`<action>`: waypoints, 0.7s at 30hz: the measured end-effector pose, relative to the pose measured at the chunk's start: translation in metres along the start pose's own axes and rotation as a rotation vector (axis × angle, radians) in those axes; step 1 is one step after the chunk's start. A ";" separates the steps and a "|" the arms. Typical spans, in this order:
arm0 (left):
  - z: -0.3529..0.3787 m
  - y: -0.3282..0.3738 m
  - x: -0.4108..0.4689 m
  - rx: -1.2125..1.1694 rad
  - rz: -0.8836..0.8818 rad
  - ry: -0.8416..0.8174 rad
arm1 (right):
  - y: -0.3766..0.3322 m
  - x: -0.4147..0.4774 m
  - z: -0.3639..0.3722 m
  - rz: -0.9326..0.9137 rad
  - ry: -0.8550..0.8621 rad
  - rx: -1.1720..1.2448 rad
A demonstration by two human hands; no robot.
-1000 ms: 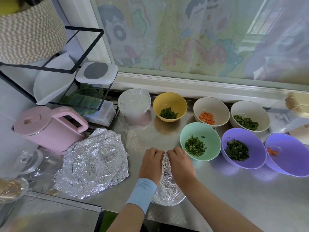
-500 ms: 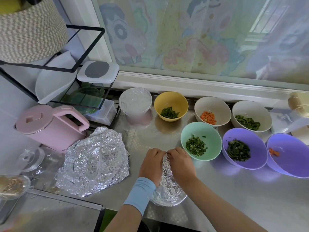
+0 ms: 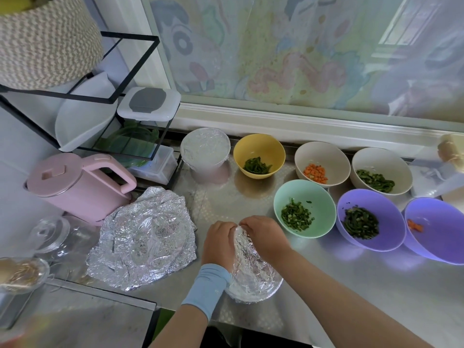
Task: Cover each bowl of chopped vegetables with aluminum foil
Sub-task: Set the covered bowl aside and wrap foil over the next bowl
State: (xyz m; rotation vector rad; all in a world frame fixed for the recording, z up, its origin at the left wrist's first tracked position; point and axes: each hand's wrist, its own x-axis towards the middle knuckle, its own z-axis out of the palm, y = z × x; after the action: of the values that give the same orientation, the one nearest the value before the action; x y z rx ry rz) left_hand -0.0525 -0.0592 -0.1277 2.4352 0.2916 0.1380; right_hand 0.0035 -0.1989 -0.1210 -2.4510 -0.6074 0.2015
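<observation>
Unmoved, left hand (image 3: pixel 218 243) and right hand (image 3: pixel 263 238) pinch foil (image 3: pixel 248 268).

Home kitchen: vegetable bowls (image 3: pixel 304 212), kettle (image 3: pixel 75 184).

Eight bowls stand on one steel counter (image 3: pixel 351 292). Six are uncovered:
- one yellow bowl (image 3: pixel 258 148)
- two beige ones, the beige bowl with carrot (image 3: pixel 324 154) and the beige bowl with greens (image 3: pixel 376 162)
- one mint bowl (image 3: pixel 301 192)
- two purple ones, the purple bowl with greens (image 3: pixel 386 209) and the purple bowl with carrot (image 3: pixel 437 217)

Two are wrapped: the covered bowl at the back (image 3: pixel 205 149) and the covered bowl under the hands (image 3: pixel 251 277).

Two hands show, the left hand (image 3: pixel 218 243) and the right hand (image 3: pixel 263 238).

One loose foil pile (image 3: pixel 143 237) lies at the left; how many sheets it holds cannot be told. One pink kettle (image 3: pixel 75 187) stands behind it.
</observation>
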 end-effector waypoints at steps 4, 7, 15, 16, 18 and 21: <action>-0.007 -0.004 0.000 0.033 -0.038 -0.056 | -0.005 0.003 0.007 0.059 -0.011 -0.056; -0.006 0.007 0.003 -0.030 0.020 -0.139 | -0.003 -0.007 0.006 0.147 0.099 -0.070; 0.003 0.011 0.005 -0.086 -0.041 -0.116 | 0.001 -0.009 0.004 0.200 0.126 0.068; 0.003 0.011 0.005 -0.086 -0.051 -0.115 | 0.001 -0.009 0.003 0.200 0.118 0.062; 0.003 0.011 0.006 -0.082 -0.068 -0.115 | 0.001 -0.007 0.000 0.199 0.092 0.053; 0.003 0.010 0.005 -0.069 -0.087 -0.109 | -0.001 -0.005 -0.001 0.164 0.022 -0.007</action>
State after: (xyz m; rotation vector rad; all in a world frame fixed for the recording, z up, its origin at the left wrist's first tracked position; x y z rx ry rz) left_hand -0.0457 -0.0673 -0.1236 2.3478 0.3379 -0.0230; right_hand -0.0011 -0.2012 -0.1193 -2.5076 -0.3974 0.2375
